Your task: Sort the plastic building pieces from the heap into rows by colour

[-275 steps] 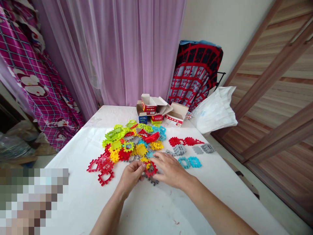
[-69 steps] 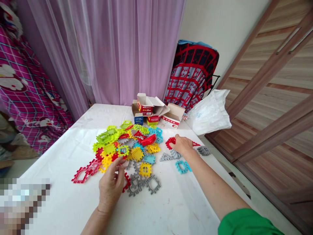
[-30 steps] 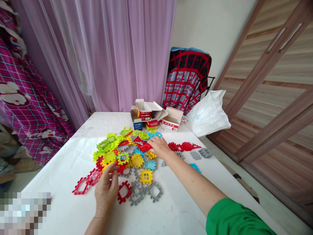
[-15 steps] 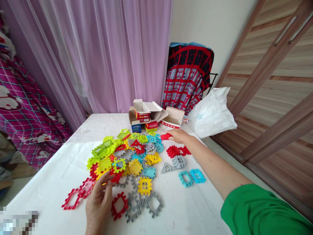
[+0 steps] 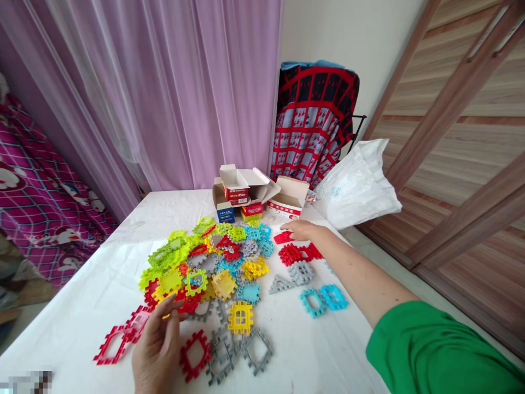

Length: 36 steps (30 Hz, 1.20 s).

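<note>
Spread over the table is a pile of notched plastic building pieces in green, yellow, red, blue and grey. My left hand (image 5: 158, 342) is at the pile's near left edge, fingers loosely bent and apart, close to a red piece (image 5: 188, 303); whether it touches is unclear. My right hand (image 5: 301, 230) reaches past the pile's right side, fingers stretched out just above a flat red piece (image 5: 282, 237). The thumb is mostly hidden. Nearer me lie a red cluster (image 5: 291, 254), grey pieces (image 5: 301, 272) and two joined blue pieces (image 5: 324, 299).
Opened cardboard boxes (image 5: 235, 195) stand at the back of the white-covered table (image 5: 311, 350). A white plastic bag (image 5: 356, 186) leans at the back right corner. Behind are a purple curtain (image 5: 184, 93), a chair under patterned cloth (image 5: 314, 120) and a wooden wardrobe (image 5: 459, 164).
The flat red piece was in my right hand's fingers and now lies on the table slightly nearer me, with the fingers off it. My left hand has stayed beside the pile; the view has shifted slightly.
</note>
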Motion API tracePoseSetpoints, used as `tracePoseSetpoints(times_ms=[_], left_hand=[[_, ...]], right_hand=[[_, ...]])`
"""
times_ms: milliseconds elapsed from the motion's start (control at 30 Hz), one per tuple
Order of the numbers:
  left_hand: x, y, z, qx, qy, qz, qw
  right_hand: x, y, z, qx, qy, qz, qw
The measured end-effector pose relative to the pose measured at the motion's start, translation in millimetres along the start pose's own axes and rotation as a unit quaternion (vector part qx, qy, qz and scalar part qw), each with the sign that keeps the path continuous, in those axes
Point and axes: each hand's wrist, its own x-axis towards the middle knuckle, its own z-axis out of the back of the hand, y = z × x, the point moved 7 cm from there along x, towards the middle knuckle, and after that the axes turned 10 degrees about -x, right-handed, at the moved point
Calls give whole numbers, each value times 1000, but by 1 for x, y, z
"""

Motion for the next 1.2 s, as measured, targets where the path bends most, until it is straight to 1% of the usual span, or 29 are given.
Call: tracePoseSetpoints(times_ms=[100, 167, 267, 333, 400, 567, 633, 733, 800, 867, 1000, 1067, 1133, 1200], left_hand=[[0, -2, -2, -1, 2, -3, 1000], [1, -2, -3, -4, 7, -3, 1000], [2, -4, -4, 0, 11, -21, 1000], [2, -8, -4, 8, 7, -41, 999], [2, -12, -4, 6, 3, -48, 999], [0, -21, -4, -48, 6, 15, 999], [-1, -25, -3, -68, 10, 24, 997], [0, -27, 1, -88, 9, 22, 996], [2, -24, 3, -97, 3, 26, 995], [4, -20, 4, -106, -6, 31, 994], [7, -12, 3, -119, -15, 46, 992], [7, -11, 2, -117, -13, 51, 992], [7, -12, 1, -110, -6, 51, 993], [7, -15, 2, -90, -11, 41, 995]], right_hand=[[-5, 1, 2, -19, 10, 46, 999], [-13, 4, 4, -33, 3, 62, 998], [-30, 19, 6, -47, -10, 95, 994], [-44, 37, 6, -49, -19, 129, 990], [-57, 57, 5, -49, -27, 160, 986], [-81, 109, 6, -48, -46, 210, 975], [-86, 129, 7, -46, -54, 218, 973], [-84, 152, 7, -37, -68, 210, 975], [-77, 161, 4, -30, -74, 196, 977], [-68, 164, 0, -25, -73, 178, 981], [-57, 161, -14, -19, -44, 151, 987], [-60, 160, -21, -13, -42, 136, 990], [-68, 161, -25, -2, -60, 114, 992], [-81, 164, -28, 10, -84, 91, 992]])
